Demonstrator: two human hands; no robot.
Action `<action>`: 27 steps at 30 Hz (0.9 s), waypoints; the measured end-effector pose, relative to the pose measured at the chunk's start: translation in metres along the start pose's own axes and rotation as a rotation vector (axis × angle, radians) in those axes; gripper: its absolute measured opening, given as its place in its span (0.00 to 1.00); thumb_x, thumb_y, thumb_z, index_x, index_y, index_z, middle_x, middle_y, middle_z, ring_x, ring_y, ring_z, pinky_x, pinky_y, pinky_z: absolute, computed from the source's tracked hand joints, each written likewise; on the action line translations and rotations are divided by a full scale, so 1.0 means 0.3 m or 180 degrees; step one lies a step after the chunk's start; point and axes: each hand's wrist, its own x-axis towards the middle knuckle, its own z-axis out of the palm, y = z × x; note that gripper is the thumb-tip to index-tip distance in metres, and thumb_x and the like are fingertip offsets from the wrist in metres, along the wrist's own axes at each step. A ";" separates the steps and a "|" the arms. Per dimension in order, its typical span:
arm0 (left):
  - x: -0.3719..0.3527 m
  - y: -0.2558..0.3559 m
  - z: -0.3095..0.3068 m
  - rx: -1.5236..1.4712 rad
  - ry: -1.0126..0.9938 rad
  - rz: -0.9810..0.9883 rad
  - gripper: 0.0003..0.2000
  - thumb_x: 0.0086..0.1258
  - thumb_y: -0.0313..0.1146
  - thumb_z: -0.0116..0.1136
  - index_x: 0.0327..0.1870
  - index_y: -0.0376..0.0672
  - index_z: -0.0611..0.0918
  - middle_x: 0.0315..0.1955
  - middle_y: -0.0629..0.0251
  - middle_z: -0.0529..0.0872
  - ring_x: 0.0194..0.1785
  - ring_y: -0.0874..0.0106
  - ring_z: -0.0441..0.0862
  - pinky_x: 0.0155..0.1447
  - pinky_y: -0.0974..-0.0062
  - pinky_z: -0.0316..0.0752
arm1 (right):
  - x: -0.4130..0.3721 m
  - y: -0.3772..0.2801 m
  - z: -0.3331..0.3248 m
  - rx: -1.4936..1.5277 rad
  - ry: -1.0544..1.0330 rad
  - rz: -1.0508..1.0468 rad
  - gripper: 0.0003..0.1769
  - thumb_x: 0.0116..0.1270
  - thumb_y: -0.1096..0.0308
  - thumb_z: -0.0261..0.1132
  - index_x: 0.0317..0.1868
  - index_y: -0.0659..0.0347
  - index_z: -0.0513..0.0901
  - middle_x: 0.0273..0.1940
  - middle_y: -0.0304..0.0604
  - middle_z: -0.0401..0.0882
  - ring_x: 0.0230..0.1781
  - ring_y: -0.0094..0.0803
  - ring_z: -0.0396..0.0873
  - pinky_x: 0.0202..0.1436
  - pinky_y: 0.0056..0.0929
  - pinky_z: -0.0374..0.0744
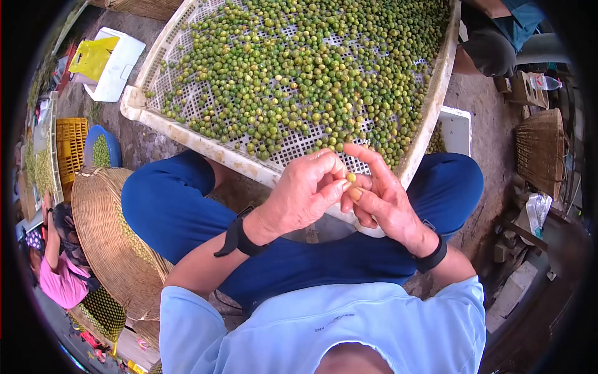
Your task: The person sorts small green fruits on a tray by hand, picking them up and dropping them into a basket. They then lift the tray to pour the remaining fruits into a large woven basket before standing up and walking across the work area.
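Observation:
Over the near edge of a large white plastic mesh tray (187,134), my two hands meet at the fingertips. My left hand (302,193) is closed, its thumb and forefinger pinching one small round yellow-green fruit (351,177). From the other side my right hand (389,202) presses close to the same fruit, thumb bent in and forefinger stretched out above it. Whatever lies inside its curled fingers is hidden. Many small round green fruits (305,75) cover the tray, with the perforated bottom showing in gaps. Both wrists wear dark bands.
Left of my knees stands a big woven basket (103,218) with fruit. Beyond it are a blue basin (103,140), a yellow crate (70,146) and a person in pink (62,280). A white box (458,131) stands at right, another wicker basket (541,153) farther out. Another person's knee (489,53) adjoins the tray.

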 end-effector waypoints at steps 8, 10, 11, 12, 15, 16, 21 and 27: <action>-0.012 0.007 0.035 0.1616 0.0278 0.0669 0.03 0.52 0.21 0.57 0.25 0.37 0.75 0.21 0.66 0.72 0.20 0.76 0.71 0.22 0.77 0.64 | 0.003 0.045 0.002 -0.0722 0.0501 -0.0077 0.08 0.68 0.64 0.56 0.33 0.58 0.71 0.25 0.31 0.73 0.19 0.13 0.63 0.20 0.14 0.62; -0.007 0.007 0.031 0.1848 0.0183 0.0898 0.03 0.50 0.19 0.56 0.24 0.37 0.75 0.20 0.64 0.71 0.19 0.72 0.70 0.23 0.75 0.63 | 0.011 0.042 -0.005 -0.1363 0.0404 -0.0329 0.10 0.70 0.65 0.53 0.30 0.58 0.72 0.21 0.29 0.71 0.20 0.12 0.62 0.21 0.14 0.61; -0.007 0.008 0.028 0.1838 0.0178 0.0900 0.03 0.50 0.19 0.56 0.24 0.37 0.75 0.20 0.64 0.71 0.19 0.72 0.70 0.23 0.75 0.63 | 0.006 0.037 -0.007 -0.1366 0.0414 -0.0323 0.10 0.70 0.65 0.53 0.30 0.58 0.72 0.21 0.29 0.71 0.20 0.12 0.62 0.21 0.14 0.61; -0.006 0.014 0.023 0.1630 0.0101 0.0857 0.04 0.50 0.19 0.56 0.24 0.37 0.75 0.20 0.64 0.70 0.20 0.72 0.70 0.23 0.75 0.63 | 0.002 0.031 -0.007 -0.1004 0.0305 -0.0117 0.10 0.70 0.65 0.53 0.30 0.58 0.72 0.21 0.30 0.71 0.19 0.12 0.62 0.20 0.14 0.61; -0.014 0.033 0.008 0.1363 -0.0059 0.0880 0.03 0.50 0.19 0.55 0.24 0.38 0.75 0.20 0.64 0.70 0.21 0.71 0.70 0.25 0.75 0.63 | -0.008 0.013 -0.013 -0.0036 0.0129 0.0401 0.09 0.69 0.66 0.52 0.31 0.59 0.72 0.22 0.32 0.71 0.16 0.14 0.61 0.17 0.14 0.59; -0.022 0.046 -0.001 0.1288 -0.0174 0.0953 0.03 0.50 0.20 0.55 0.23 0.38 0.75 0.20 0.64 0.70 0.22 0.70 0.70 0.25 0.74 0.64 | -0.007 0.016 -0.015 0.0155 0.0132 0.0196 0.07 0.68 0.67 0.52 0.33 0.60 0.73 0.23 0.35 0.72 0.14 0.14 0.61 0.15 0.13 0.58; -0.075 0.081 -0.029 0.1768 -0.1103 0.0842 0.05 0.52 0.21 0.57 0.22 0.38 0.73 0.20 0.62 0.70 0.25 0.62 0.73 0.30 0.68 0.67 | 0.025 -0.036 -0.047 0.0259 0.0008 -0.0783 0.14 0.64 0.59 0.55 0.34 0.64 0.75 0.24 0.38 0.72 0.13 0.20 0.65 0.14 0.16 0.59; -0.094 0.018 0.000 0.2113 -0.0886 0.0765 0.09 0.53 0.21 0.58 0.33 0.40 0.72 0.26 0.60 0.71 0.29 0.57 0.73 0.33 0.62 0.69 | 0.201 -0.160 -0.128 -0.3252 0.1448 -0.0835 0.10 0.63 0.63 0.57 0.31 0.60 0.76 0.18 0.40 0.74 0.17 0.35 0.73 0.21 0.30 0.69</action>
